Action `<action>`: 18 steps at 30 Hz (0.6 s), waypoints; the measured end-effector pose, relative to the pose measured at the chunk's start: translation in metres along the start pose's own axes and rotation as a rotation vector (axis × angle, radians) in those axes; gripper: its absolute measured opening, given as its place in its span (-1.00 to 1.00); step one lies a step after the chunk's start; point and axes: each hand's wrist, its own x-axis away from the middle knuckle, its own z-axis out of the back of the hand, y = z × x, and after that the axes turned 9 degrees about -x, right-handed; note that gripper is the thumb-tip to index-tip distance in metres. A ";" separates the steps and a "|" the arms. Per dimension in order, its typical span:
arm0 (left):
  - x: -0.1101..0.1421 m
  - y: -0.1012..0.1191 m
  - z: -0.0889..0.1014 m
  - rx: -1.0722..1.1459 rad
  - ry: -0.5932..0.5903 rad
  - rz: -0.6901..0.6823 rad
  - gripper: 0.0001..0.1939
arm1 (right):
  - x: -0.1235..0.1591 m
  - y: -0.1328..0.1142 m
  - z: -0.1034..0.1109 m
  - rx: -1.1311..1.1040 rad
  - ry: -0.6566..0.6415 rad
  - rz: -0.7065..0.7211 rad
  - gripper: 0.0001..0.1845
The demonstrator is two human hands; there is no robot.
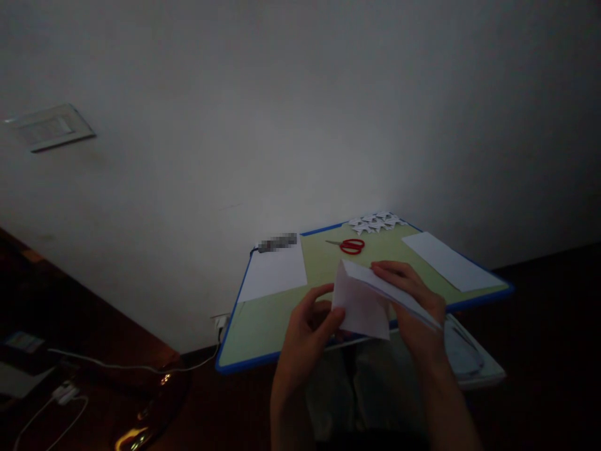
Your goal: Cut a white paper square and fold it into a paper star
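Note:
Both hands hold one folded sheet of white paper (361, 305) above the near edge of the table. My left hand (310, 329) pinches its left panel between thumb and fingers. On the right, my right hand (416, 304) grips the other panel, fingers over the top and the rest hidden behind the paper. The paper stands partly opened along a crease, one panel facing me and one slanting right. Beyond it, red-handled scissors (352, 246) lie on the green tabletop (263, 329), blades pointing left.
Several small folded paper pieces (375, 222) sit at the far edge by the wall. White sheets (272, 272) lie at the left, with a blurred dark object (277, 242) on top. Another white stack (453, 262) lies at the right. A white cable (136, 368) runs beside the table.

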 end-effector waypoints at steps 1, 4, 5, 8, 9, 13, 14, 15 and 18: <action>-0.001 0.000 -0.001 0.012 0.052 -0.026 -0.47 | 0.001 -0.001 -0.001 0.018 -0.003 0.005 -0.62; -0.005 -0.001 -0.005 0.045 0.211 -0.112 -0.46 | 0.003 -0.002 -0.005 0.023 -0.043 0.006 -0.53; -0.005 -0.001 -0.006 0.045 0.254 -0.138 -0.46 | 0.003 -0.001 -0.006 0.031 -0.064 0.008 -0.49; -0.005 -0.002 -0.010 0.007 0.383 -0.199 -0.61 | 0.004 0.000 -0.010 0.073 -0.114 0.032 -0.42; -0.004 -0.003 -0.011 0.013 0.415 -0.202 -0.62 | 0.004 0.000 -0.011 0.089 -0.123 0.039 -0.40; -0.003 -0.002 -0.012 0.107 0.436 -0.207 -0.26 | 0.004 0.004 -0.014 0.123 -0.130 0.065 -0.38; -0.002 0.000 -0.013 0.074 0.440 -0.216 -0.28 | 0.004 0.005 -0.014 0.128 -0.130 0.065 -0.39; -0.001 0.002 -0.013 0.017 0.451 -0.225 -0.36 | 0.004 0.005 -0.013 0.133 -0.130 0.062 -0.41; 0.001 0.009 -0.013 -0.105 0.489 -0.215 -0.62 | 0.002 0.000 -0.004 0.149 -0.198 0.050 -0.43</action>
